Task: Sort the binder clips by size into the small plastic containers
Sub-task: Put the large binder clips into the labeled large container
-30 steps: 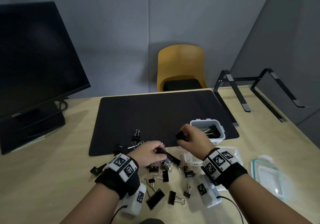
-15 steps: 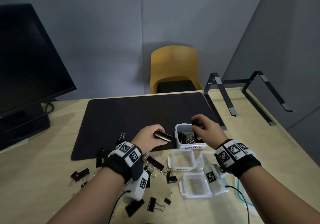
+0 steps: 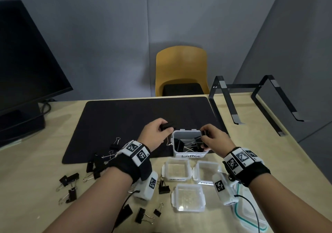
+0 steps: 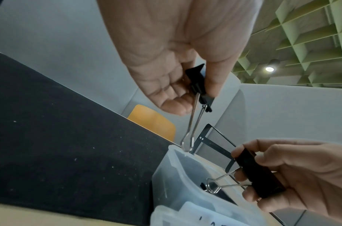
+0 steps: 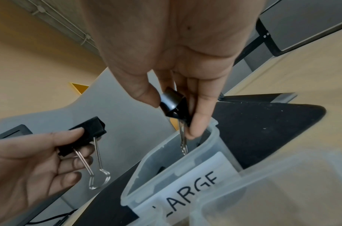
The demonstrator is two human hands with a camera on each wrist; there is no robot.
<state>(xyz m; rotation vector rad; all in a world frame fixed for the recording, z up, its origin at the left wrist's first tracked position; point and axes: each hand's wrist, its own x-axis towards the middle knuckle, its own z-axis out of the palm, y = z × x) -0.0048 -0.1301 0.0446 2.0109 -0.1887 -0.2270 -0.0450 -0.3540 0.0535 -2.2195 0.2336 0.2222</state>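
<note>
A clear container labelled LARGE point(image 3: 190, 155) stands at the mat's near edge with several large black clips inside. My left hand point(image 3: 156, 135) pinches a large black binder clip point(image 3: 166, 126) just left of the container's rim; its wire handles point(image 4: 191, 126) hang down to the rim. My right hand point(image 3: 213, 139) pinches another large black clip point(image 3: 204, 133) over the container's right side, handles point(image 5: 183, 142) dipping inside. Three other small containers point(image 3: 177, 169) point(image 3: 206, 171) point(image 3: 188, 197) sit in front, with no clips showing in them. Loose clips point(image 3: 70, 178) point(image 3: 163, 187) point(image 3: 142, 217) lie on the table.
A black mat point(image 3: 140, 119) covers the table's middle. A monitor point(image 3: 27, 67) stands at the left, a black metal stand point(image 3: 255, 99) at the back right, a yellow chair point(image 3: 181, 70) behind. A teal-rimmed lid point(image 3: 251, 213) lies near the right arm.
Both hands lifted from the pile of clips and moved to the LARGE container, each carrying a large clip. The view shifted right and closer.
</note>
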